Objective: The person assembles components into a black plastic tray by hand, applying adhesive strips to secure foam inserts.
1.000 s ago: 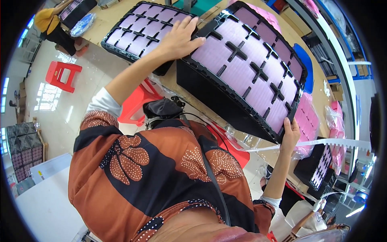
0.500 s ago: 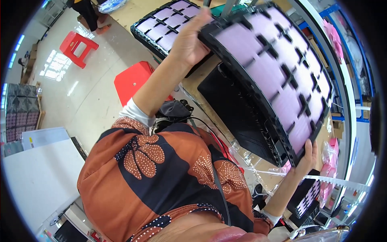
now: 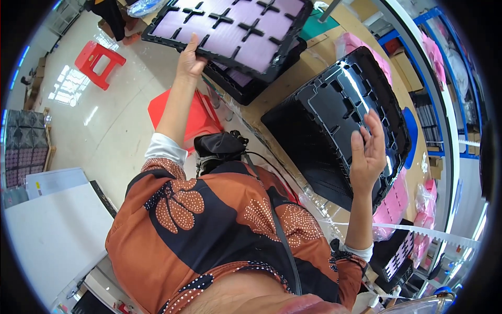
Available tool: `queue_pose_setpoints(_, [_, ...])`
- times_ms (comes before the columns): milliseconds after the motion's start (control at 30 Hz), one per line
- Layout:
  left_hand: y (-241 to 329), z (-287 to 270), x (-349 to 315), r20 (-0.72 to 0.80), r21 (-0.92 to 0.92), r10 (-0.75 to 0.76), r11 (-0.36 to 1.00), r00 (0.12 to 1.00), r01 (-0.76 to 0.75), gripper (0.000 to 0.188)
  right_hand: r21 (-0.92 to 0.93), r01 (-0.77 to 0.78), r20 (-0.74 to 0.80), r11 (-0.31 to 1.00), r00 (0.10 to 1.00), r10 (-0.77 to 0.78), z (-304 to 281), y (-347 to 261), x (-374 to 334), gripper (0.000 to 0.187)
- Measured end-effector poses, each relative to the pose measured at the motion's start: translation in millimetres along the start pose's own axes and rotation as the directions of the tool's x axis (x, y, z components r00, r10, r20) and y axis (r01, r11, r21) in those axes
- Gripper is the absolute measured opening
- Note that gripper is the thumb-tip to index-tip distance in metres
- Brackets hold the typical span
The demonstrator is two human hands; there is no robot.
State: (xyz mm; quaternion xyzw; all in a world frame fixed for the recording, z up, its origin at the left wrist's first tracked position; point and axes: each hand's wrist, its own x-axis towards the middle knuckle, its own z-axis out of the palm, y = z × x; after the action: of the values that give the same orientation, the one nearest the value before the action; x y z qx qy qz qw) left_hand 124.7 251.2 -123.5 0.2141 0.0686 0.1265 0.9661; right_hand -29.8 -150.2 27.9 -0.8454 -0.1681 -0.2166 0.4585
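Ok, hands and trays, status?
Left hand holds lilac tray by edge. Right hand open at black tray stack, contact unclear. Lilac tray overlaps another tray below.

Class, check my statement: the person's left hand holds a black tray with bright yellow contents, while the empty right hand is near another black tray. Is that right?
Not quite: the contents are pale purple, not yellow. The head view shows the left hand holding that black tray, with the empty right hand near another black tray.

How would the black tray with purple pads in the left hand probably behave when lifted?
The black tray seems stiff: it shows no clear sag beside the left hand. It may be light for its size, looking shallow. Its shiny finish could be slippery.
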Motion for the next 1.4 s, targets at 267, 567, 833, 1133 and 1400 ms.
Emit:
queue_pose_setpoints(267, [-31, -67, 53, -0.168, 0.155, -0.140, 0.974, 0.976, 0.166, 0.038, -0.086, -0.227, -0.099, 0.970, 0.971, 0.218, -31, 21, -44, 0.032])
queue_pose_setpoints(567, [-65, -53, 55, -0.308, 0.930, 0.638, 0.360, 0.706, 0.080, 0.103, -0.338, -0.169, -0.051, 0.926, 0.986, 0.161, -33, 19, -54, 0.024])
queue_pose_setpoints(833, [-58, -38, 50, -0.240, 0.968, 0.582, 0.084, 0.777, 0.236, 0.068, -0.405, -0.165, -0.092, 0.899, 0.986, 0.140, -37, 22, -60, 0.020])
queue_pose_setpoints(1133, [-49, -68, 39, -0.109, 0.967, 0.685, -0.093, 0.720, 0.235, 0.055, -0.051, 0.196, 0.196, 0.979, 0.963, -0.183, 39, -28, -46, 0.016])
queue_pose_setpoints(1400, [-65, -70, 35, -0.051, 0.997, 0.636, 0.070, 0.770, 0.007, 0.083, 0.305, -0.448, 0.423, 0.840, 0.854, 0.303, 161, 43, -71, 0.042])
